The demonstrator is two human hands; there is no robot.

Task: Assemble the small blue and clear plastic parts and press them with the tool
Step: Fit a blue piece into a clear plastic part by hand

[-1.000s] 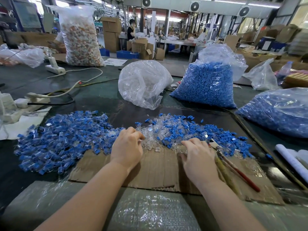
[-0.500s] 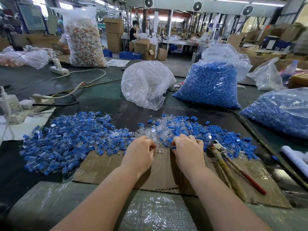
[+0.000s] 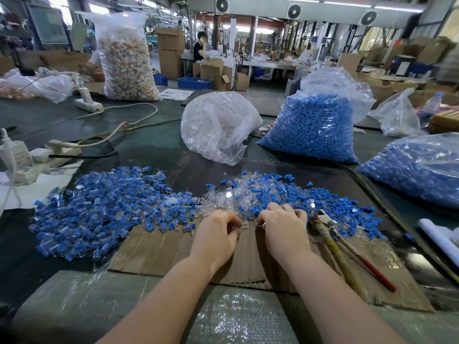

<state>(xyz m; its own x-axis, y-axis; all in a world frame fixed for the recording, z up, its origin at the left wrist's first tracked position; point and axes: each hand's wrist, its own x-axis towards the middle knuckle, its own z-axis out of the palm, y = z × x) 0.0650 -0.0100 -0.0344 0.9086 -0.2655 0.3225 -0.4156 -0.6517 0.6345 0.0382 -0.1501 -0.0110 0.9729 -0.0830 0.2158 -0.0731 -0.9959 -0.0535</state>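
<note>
While both forearms are extended over the cardboard sheet [image 3: 159, 249], the left hand [image 3: 215, 235] is seen with fingers curled and a small clear part [image 3: 236, 228] pinched at the fingertips. The right hand [image 3: 283, 228] is likewise curled, knuckles up, at the near edge of the mixed pile of loose blue and clear parts [image 3: 273, 192]; what it holds cannot be told. The two hands are set close together, just apart. A larger heap of joined blue-and-clear pieces [image 3: 99, 209] is spread to the left, partly on the cardboard and partly on the dark table [image 3: 149, 150]. The tool [image 3: 347, 254], with one red handle and one yellowish wrapped handle, is laid on the cardboard just beside the right wrist, untouched. Behind the piles, a clear bag [image 3: 218, 125] and a bag of blue parts [image 3: 315, 127] are stood on the table.
</note>
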